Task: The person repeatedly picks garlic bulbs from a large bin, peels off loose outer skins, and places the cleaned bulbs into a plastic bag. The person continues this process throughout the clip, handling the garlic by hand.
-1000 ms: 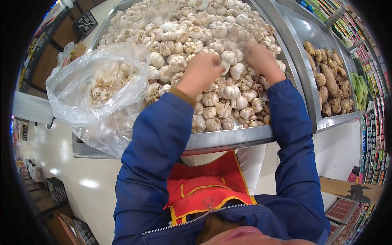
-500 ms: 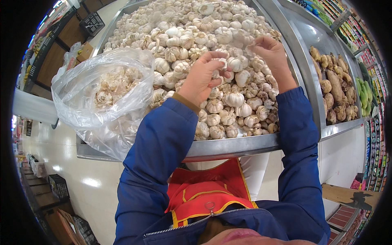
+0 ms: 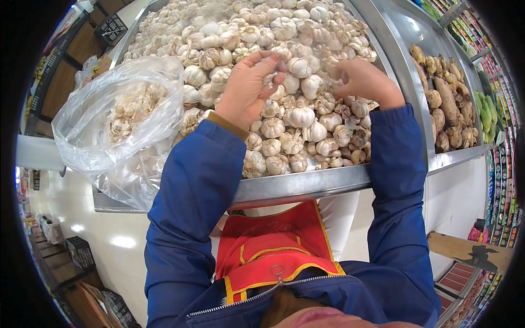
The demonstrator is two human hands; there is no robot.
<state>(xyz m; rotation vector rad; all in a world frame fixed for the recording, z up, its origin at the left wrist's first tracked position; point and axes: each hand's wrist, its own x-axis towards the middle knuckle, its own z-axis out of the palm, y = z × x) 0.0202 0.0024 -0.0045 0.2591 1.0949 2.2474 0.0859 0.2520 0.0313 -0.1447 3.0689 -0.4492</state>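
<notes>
My left hand (image 3: 247, 90) is over the middle of a big heap of garlic bulbs (image 3: 299, 116), its fingers curled in toward the thumb. Something small and pale seems to be between them, too blurred to name. My right hand (image 3: 365, 82) is lower over the heap's right part, thumb and fingers apart, the fingertips slightly smeared and close to the bulbs. Left of my left hand, a clear plastic bag (image 3: 76, 128) lies with its mouth open on the heap's edge. Loose papery garlic skins (image 3: 139, 106) fill it.
A metal display bin (image 3: 306, 183) holds the garlic, its front rim against my red apron (image 3: 279, 240). To the right, a second metal tray (image 3: 456, 156) carries brown roots (image 3: 449, 104) and green vegetables (image 3: 485, 112). Dark shelving with a black crate (image 3: 111, 30) stands at the left.
My left hand has shifted left and slightly up over the heap. My right hand has dropped toward the bulbs, its pinched fingers now spread apart. The whole view has swung slightly.
</notes>
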